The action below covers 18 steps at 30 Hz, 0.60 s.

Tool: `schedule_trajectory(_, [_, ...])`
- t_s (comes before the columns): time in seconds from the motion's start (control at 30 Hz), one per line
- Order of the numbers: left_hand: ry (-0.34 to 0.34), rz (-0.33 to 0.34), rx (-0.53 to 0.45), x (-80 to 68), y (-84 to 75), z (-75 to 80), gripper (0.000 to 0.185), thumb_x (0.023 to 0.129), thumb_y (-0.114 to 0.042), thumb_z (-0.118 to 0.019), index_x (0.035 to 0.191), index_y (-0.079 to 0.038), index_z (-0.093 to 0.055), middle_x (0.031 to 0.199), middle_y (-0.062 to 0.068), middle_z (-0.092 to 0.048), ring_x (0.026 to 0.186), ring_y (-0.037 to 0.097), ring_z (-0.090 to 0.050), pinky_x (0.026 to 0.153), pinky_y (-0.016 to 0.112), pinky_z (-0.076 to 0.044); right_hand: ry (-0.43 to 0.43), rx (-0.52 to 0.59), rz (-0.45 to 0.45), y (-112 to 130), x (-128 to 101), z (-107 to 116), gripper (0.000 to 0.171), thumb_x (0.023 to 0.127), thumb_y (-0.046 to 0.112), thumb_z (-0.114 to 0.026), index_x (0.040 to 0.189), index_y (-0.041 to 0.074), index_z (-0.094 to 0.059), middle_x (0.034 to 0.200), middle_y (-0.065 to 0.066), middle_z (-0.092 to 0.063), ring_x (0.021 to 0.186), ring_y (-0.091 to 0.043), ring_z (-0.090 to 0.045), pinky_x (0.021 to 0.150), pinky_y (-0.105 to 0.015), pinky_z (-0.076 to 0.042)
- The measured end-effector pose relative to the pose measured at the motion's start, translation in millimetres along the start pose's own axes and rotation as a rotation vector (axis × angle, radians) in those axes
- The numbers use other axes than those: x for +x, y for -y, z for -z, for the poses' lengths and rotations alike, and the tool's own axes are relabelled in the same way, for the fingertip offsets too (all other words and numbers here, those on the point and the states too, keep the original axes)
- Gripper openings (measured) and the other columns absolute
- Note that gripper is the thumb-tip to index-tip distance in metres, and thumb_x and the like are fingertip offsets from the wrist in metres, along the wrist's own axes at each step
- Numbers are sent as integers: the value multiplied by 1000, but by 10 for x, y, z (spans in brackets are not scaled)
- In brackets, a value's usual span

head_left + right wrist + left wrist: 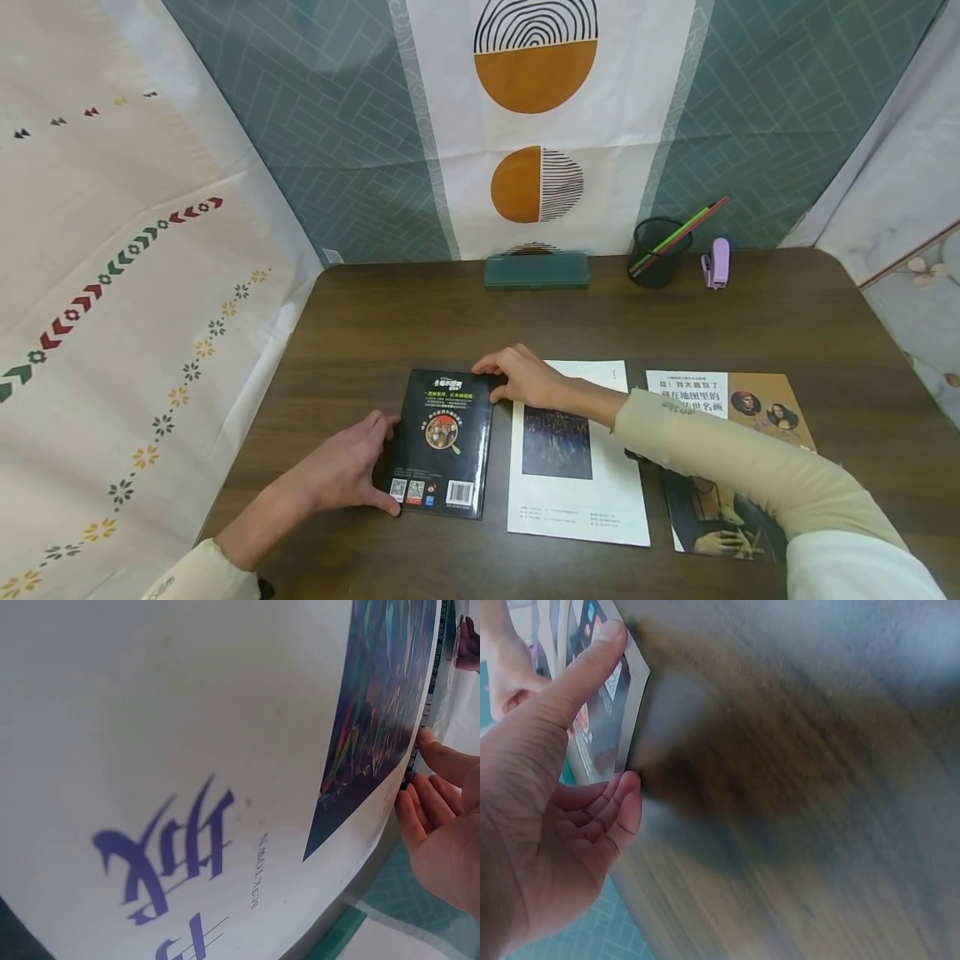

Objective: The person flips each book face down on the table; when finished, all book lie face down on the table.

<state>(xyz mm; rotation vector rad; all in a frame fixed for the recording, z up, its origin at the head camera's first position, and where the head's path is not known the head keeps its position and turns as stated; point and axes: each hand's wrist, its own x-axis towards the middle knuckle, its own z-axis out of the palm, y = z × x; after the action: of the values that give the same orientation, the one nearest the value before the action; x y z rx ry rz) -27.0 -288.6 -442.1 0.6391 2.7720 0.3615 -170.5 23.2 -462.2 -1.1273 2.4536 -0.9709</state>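
A black book with its barcode side up lies in front of me, left of the other books. My left hand holds it at the left side. In the left wrist view, the thumb lies over a corner of the cover, and the curled fingers meet the edge. At the far right corner, my right hand grips the same book between thumb and fingers. Beneath the right forearm is a white book with a dark picture, partly covered by that arm.
Farther right lies a book with painted portraits, crossed by the right sleeve. Along the back stand a green case, a black pen cup with pencils, and a purple stapler. Cloth hangs behind the brown table.
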Motion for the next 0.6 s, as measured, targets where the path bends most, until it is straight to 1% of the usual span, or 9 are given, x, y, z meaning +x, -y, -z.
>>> schedule_trajectory(0.17, [-47,-37,65,-41,-36,-36,124,59,-74,-93,143,6,-50,118,7,-58,105,21,-65,90,44,-60,14,9,-4,11,-11,-7,48,89,5,-86,135,3,-72,131,-10,-74,119,-28,-71,99,-38,-58])
schedule_trajectory(0.3, [-63,-44,80,-57,-44,-56,124,58,-77,-91,142,5,-51,118,6,-58,105,20,-65,89,43,-61,18,23,-4,27,-28,-5,48,89,5,-86,135,2,-72,131,-12,-74,120,-29,-71,100,-39,-57])
schedule_trajectory(0.5, [-56,-34,90,-58,-52,-55,124,57,-80,-89,142,3,-51,119,5,-58,106,19,-64,90,43,-60,26,35,-13,39,-51,-8,50,90,5,-85,137,1,-70,134,-12,-72,121,-29,-70,101,-40,-57])
schedule_trajectory(0.6, [-30,0,79,-36,-47,-15,122,59,-84,-85,140,1,-53,119,5,-59,105,19,-63,91,44,-60,50,32,-2,45,-62,13,53,90,6,-85,140,0,-67,137,-13,-70,124,-29,-69,102,-41,-56])
